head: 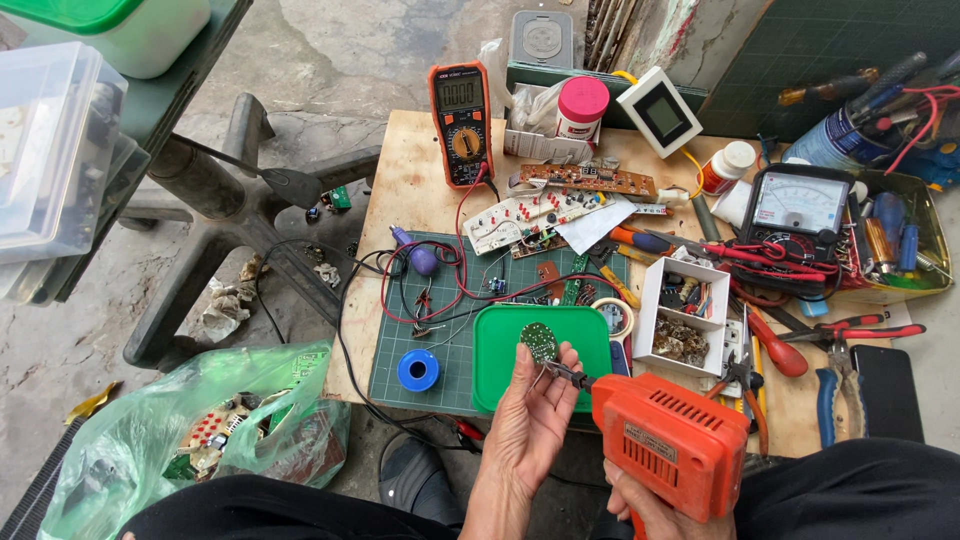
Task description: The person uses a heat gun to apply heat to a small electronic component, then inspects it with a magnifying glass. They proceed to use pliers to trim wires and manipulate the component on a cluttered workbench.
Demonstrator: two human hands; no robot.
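Note:
My left hand (pixel 528 418) is raised palm up over the front edge of the table, pinching a small round green circuit board (pixel 540 341) between thumb and fingertips. My right hand (pixel 640 505) grips the handle of an orange soldering gun (pixel 668 440). Its metal tip (pixel 562 373) points left and touches the lower edge of the round board. A green plastic lid (pixel 496 350) lies on the table just behind the board.
A green cutting mat (pixel 405 340) carries red and black test leads, a blue solder spool (pixel 418 370) and small parts. Behind are an orange multimeter (pixel 461 120), circuit boards, an analogue meter (pixel 800 205), a white parts box (pixel 688 315), pliers (pixel 835 375) and screwdrivers. A green bag of boards (pixel 190 430) sits lower left.

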